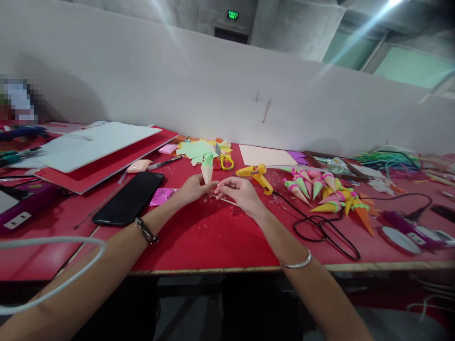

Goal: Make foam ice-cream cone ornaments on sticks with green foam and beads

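Note:
My left hand (194,188) pinches a small pale paper cone (207,173) near its lower tip. Light green material fills the cone's wide top end, which points up. Close beside it, my right hand (242,193) has thumb and fingertips drawn together near the cone's tip. Whatever lies between those fingers is too small to make out. A thin pale stick (229,201) lies under the right fingers. Just beyond that hand sits a yellow glue gun (256,176), and a bright pink packet (161,196) rests beside the left wrist.
A black phone (130,199) lies left of my left forearm. Farther back are yellow scissors (226,162), green paper scraps (198,150) and white boards (103,144). Several finished cones (314,184) are heaped at right, near a looped black cable (322,232). A white wall (199,94) stands behind.

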Demonstrator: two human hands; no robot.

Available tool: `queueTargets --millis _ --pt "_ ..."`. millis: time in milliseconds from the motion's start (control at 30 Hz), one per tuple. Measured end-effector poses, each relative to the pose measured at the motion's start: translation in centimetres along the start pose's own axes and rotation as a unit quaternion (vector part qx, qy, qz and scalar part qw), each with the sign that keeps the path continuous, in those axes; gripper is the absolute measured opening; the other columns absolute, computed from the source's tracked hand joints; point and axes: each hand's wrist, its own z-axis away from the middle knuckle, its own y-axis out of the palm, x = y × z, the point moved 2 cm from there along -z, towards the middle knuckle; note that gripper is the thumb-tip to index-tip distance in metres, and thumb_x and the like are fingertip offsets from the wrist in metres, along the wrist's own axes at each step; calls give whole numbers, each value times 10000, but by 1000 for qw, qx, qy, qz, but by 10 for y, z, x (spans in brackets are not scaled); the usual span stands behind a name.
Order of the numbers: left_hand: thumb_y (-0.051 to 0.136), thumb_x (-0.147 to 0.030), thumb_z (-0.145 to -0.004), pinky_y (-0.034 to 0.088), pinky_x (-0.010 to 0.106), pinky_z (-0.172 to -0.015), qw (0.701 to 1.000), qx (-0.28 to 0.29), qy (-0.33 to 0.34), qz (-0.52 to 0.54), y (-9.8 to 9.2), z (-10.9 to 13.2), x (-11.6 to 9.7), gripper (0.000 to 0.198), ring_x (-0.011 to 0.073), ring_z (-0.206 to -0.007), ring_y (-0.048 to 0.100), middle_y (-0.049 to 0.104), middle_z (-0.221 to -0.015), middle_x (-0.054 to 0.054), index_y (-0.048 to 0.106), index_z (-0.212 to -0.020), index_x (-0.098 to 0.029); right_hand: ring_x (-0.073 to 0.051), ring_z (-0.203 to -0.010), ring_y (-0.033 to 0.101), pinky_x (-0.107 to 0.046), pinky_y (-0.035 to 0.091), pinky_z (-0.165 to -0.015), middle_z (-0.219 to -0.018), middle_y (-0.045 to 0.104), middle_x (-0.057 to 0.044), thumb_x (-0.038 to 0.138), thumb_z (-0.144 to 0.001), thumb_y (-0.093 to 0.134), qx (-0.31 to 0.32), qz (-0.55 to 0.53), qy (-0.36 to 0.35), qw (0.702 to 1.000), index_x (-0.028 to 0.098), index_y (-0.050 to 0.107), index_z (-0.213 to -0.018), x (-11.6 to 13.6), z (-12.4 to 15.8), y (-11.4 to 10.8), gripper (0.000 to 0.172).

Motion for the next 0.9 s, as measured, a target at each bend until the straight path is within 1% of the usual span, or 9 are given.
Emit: queueTargets --millis 167,300,367,467,567,667,767,833,900 --pt "527 -469 -671 349 201 -410 993 -49 -12 -111 -5 2 0 326 114 -388 511 562 -469 -9 496 -640 -147 -83 -410 568 -181 444 -422 -524 609 17 331 -714 566 14 34 15 999 139 566 -674 -2 1 -3 196" --pt "527 -449 -670 318 199 -426 972 -75 13 -222 -7 2 -1 296 109 -399 486 530 -433 -19 508 -666 -154 -44 -251 417 -150 292 -270 -390 516 58 380 -746 513 18 89 5 996 145 531 -598 -1 1 -2 277" --pt "511 -438 -682 306 201 -439 960 -89 31 -264 -8 2 0 288 109 -434 480 541 -478 -7 518 -681 -150 -34 -277 426 -146 310 -295 -427 536 58 335 -742 526 20 92 -12 996 147 563 -650 0 1 0 212" --pt "494 -430 -690 293 209 -450 945 -94 46 -309 -9 1 1 289 116 -481 474 558 -558 12 534 -712 -145 -59 -505 573 -178 471 -518 -628 630 28 251 -694 580 20 32 -36 999 164 604 -775 2 1 4 122" --pt "488 -455 -685 292 215 -456 941 -89 35 -325 -10 1 1 319 125 -496 475 569 -588 21 542 -731 -145 -87 -628 611 -234 501 -657 -738 654 8 249 -669 604 -5 -7 -55 998 169 604 -755 3 1 4 117" --pt "458 -476 -705 304 220 -476 941 -103 48 -318 -10 1 -1 344 127 -506 475 576 -604 37 539 -685 -142 -78 -463 574 -215 485 -509 -617 635 27 284 -667 614 -10 1 -63 998 169 550 -686 5 2 3 133" --pt "441 -482 -717 311 228 -490 943 -121 46 -307 -10 2 -2 361 127 -494 463 566 -568 42 524 -622 -143 -57 -332 486 -167 377 -352 -480 566 67 336 -685 597 -14 15 -58 998 178 469 -627 4 3 0 211" --pt "437 -489 -717 311 233 -495 949 -115 18 -293 -10 3 -1 369 131 -473 456 544 -503 30 514 -591 -151 -39 -285 415 -151 299 -308 -422 507 86 374 -719 552 -17 33 -53 998 180 448 -612 3 3 -1 244" --pt "435 -492 -716 304 236 -495 954 -102 5 -281 -11 4 -1 371 134 -460 456 528 -464 21 505 -563 -162 -29 -294 401 -148 293 -323 -428 491 89 382 -733 527 -10 38 -52 998 178 447 -613 1 1 -1 250"
